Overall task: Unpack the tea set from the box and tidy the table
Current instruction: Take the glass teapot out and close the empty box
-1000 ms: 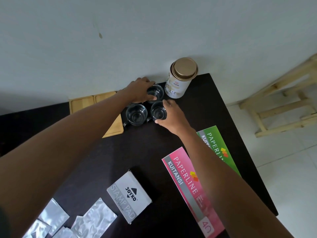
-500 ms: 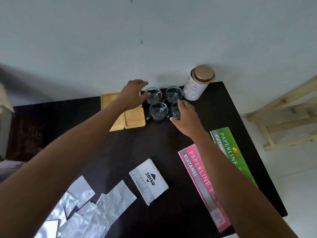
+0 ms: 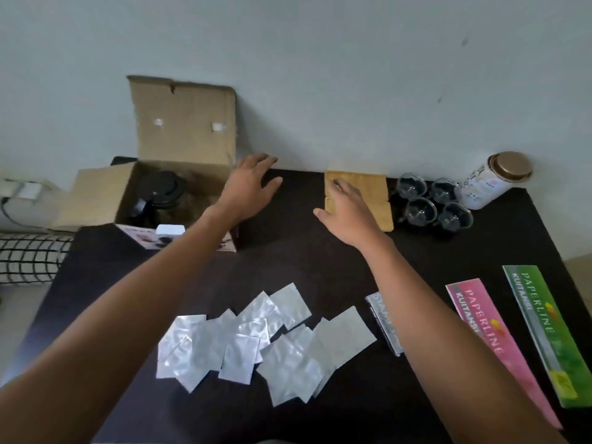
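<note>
Single head-worn wide-angle view, looking forward and steeply down over the black table (image 3: 320,267) toward the wall (image 3: 320,59) behind it. Close range: both forearms enter from the bottom edge. Table fills the lower frame, wall above it. No second view to overlap.

Two bare forearms, sleeveless, hands (image 3: 253,184) ungloved

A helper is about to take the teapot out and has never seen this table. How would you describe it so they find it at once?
Start at the open cardboard box at the table's far left, its lid flap standing against the wall. Inside sits the teapot, dark with a round black lid. Unlike the four small glass cups grouped at the far right, it is the only tea piece not yet unpacked.
</note>
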